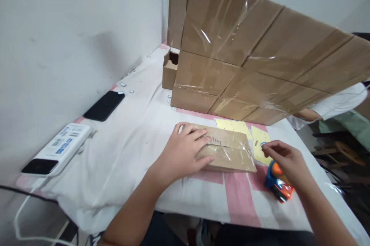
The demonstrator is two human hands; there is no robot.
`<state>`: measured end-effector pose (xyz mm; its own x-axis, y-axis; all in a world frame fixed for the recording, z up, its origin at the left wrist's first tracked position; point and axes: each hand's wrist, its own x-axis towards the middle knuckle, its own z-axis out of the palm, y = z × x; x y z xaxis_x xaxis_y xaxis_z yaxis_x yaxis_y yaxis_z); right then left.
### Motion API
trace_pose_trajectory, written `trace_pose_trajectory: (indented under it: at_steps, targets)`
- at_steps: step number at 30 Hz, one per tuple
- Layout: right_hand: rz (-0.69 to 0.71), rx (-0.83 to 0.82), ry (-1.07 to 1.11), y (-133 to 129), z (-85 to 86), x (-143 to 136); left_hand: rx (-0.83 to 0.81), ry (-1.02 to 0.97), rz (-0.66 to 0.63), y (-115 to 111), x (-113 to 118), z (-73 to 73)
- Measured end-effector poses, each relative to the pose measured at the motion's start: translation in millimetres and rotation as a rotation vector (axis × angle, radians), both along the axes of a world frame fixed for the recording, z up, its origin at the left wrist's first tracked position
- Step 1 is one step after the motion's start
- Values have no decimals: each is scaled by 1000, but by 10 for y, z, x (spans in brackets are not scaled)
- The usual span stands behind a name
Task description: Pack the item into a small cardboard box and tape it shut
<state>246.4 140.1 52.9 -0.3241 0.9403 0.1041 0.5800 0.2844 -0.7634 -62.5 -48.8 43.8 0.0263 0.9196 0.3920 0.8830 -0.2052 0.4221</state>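
Cardboard box (224, 153), small, taped, looks light and stiff; I'd grab its long edges. My left hand (185, 149) lies flat, spread on it. Right hand (285, 159) pinches a small blue piece (263, 144) above the tape dispenser (277, 184).

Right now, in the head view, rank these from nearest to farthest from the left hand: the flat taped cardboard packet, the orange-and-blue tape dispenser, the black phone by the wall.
1. Flat taped cardboard packet: directly under the left hand, touching.
2. Orange-and-blue tape dispenser: to the right, under the right hand.
3. Black phone: far left, beside the wall.
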Motion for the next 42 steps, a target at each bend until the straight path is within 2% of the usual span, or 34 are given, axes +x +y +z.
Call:
trace_pose_trajectory:
  at_steps: [3,7,10,14,17,20,24,27,30,35,39,42]
  targets:
    - [92,-133,190,-119,-175,-103,1,-17,-7,6,-22,-11]
    - [71,-195,390,-237,-389,-187,-14,-38,-13,46,-74,-55]
    - [35,-230,483,-304,-527,-141,-49,-52,-42,74,-127,-96]
    - [150,-331,556,-354,-629,24,-91,-143,-130,136,-208,-150]
    - [237,-327,584,-360,-666,119,-28,-300,-141,178,-217,-216]
    - [281,-327,625,-343,-758,113,63,-418,-91,196,-197,-321]
    - [323,-544,736,-310,-976,-57,225,-455,-63,210,-242,-478]
    - [418,-674,792,-285,-1086,-175,273,-371,28,203,-320,-559]
    - [489,-670,805,-273,-1091,-190,275,-289,131,197,-372,-598]
    - [515,-578,742,-300,-1051,-147,331,-304,-23,239,-368,-602]
    - [531,-506,661,-338,-1088,-154,328,-298,5,240,-354,-591]
    - [482,-392,625,-350,-1105,-127,296,-313,-40,246,-351,-583]
